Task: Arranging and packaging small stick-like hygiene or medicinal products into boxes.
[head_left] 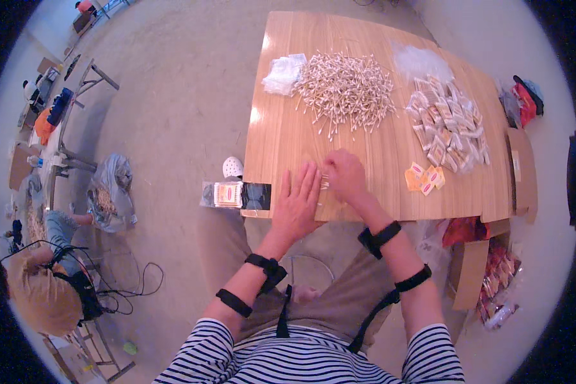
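Note:
My left hand (297,203) lies flat near the front edge of the wooden table (371,173), fingers stretched out, holding nothing I can see. Close to its right, my right hand (345,176) is curled, its fingers bent inward; whatever they hold is hidden. A few cotton swabs (324,182) show on the wood in the gap between both hands. Beyond them spreads a large loose heap of cotton swabs (345,86). Left of my left hand, a clear pack of cotton swabs with an orange-and-white label (228,194) sits at the table's left corner on a dark strip (256,196).
Empty clear bags (284,74) lie left of the heap, with more plastic bags (422,62) at the far right. Filled swab packs (447,121) are piled on the right, near orange-and-white cards (425,178). Cardboard boxes (470,272) stand beside the table. Another person (45,291) sits at left.

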`<state>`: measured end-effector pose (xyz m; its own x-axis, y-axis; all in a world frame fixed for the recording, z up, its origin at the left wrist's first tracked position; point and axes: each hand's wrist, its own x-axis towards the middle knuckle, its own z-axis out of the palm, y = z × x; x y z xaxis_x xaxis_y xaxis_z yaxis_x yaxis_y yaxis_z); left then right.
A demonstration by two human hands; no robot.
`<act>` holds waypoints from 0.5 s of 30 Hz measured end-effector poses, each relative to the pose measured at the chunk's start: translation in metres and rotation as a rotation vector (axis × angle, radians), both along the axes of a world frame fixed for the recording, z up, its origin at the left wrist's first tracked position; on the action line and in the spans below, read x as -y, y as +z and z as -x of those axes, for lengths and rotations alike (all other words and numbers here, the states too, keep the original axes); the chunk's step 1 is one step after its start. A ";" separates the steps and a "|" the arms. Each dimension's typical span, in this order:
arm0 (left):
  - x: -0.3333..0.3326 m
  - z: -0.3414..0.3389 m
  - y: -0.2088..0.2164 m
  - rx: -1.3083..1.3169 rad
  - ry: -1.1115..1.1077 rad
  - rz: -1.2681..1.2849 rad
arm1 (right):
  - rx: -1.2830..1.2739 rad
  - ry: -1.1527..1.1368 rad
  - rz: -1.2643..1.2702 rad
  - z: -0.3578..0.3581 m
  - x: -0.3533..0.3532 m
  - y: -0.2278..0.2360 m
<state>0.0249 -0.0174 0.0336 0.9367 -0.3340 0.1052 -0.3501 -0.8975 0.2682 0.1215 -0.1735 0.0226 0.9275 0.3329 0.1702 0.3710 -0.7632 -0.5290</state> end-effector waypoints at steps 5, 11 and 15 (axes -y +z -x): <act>-0.002 0.001 0.001 0.008 0.003 0.001 | -0.045 -0.345 0.146 -0.043 -0.026 0.020; 0.001 0.000 -0.004 0.023 -0.007 0.005 | -0.044 -0.408 0.202 -0.061 -0.016 -0.002; -0.001 0.001 -0.011 0.040 0.010 0.032 | -0.004 -0.406 0.273 -0.050 0.010 -0.004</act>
<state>0.0240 -0.0162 0.0223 0.9349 -0.3203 0.1527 -0.3519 -0.8924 0.2825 0.1719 -0.1840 0.0187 0.9921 -0.0235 0.1233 0.0134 -0.9570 -0.2897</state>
